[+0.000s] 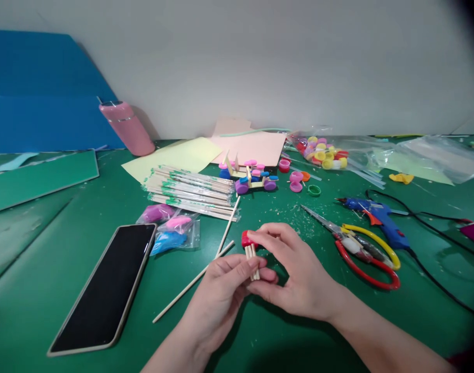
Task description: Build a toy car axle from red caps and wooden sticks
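My left hand (221, 287) is closed around a few short wooden sticks (250, 252), pinched between thumb and fingers. A lump of red modelling clay (245, 238) sits on the upper ends of these sticks. With its fingertips, my right hand (299, 272) grips the red clay from above, while its thumb reaches below near the lower stick ends. Two longer wooden sticks (190, 285) lie crossed on the green table (283, 336), just left of my hands.
Around lie a phone (104, 290), bagged clay (170, 238), wrapped sticks (190, 189), small clay-wheeled models (256, 178) and coloured caps (296, 178). Red-and-yellow-handled scissors (357, 248) and a blue glue gun (388, 223) with a black cable are on the right. A pink tumbler (130, 129) leans behind.
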Demonstrator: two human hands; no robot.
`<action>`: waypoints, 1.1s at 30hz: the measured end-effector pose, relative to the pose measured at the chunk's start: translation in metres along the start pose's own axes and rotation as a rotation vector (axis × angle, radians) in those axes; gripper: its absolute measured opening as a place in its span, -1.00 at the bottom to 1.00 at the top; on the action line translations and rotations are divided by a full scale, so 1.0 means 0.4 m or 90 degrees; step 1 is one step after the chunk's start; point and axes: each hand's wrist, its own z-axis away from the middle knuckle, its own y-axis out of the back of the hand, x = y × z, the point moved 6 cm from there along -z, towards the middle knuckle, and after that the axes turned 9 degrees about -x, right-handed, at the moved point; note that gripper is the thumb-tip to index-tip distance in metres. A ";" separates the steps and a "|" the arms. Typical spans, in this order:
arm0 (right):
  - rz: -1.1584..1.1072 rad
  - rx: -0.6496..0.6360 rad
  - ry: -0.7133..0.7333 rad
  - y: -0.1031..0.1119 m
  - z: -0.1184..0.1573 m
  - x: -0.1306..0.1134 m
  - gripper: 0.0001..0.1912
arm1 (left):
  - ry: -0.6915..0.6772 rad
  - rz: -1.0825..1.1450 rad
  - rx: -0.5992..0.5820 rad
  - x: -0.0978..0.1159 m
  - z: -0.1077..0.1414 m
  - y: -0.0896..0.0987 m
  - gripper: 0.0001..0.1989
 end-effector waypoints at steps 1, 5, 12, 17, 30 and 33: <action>0.013 0.005 0.003 0.000 0.000 -0.001 -0.39 | 0.001 -0.003 -0.004 -0.001 -0.001 0.000 -0.86; 0.055 0.029 0.039 0.004 0.003 -0.006 -0.47 | -0.001 -0.004 -0.022 -0.004 -0.005 -0.005 -0.85; 0.077 0.064 0.079 0.004 0.011 -0.006 -0.53 | -0.019 -0.008 -0.042 0.001 -0.003 -0.011 -0.80; -0.010 0.031 0.018 0.007 0.005 0.008 -0.38 | 0.001 -0.036 -0.003 -0.002 0.001 0.000 -0.85; -0.420 -0.058 -0.183 -0.034 0.006 0.055 -0.82 | -0.004 -0.225 -0.057 -0.006 0.004 -0.029 -0.82; -0.401 -0.051 -0.188 -0.031 0.003 0.061 -0.81 | 0.030 -0.160 -0.070 -0.018 0.002 -0.030 -0.84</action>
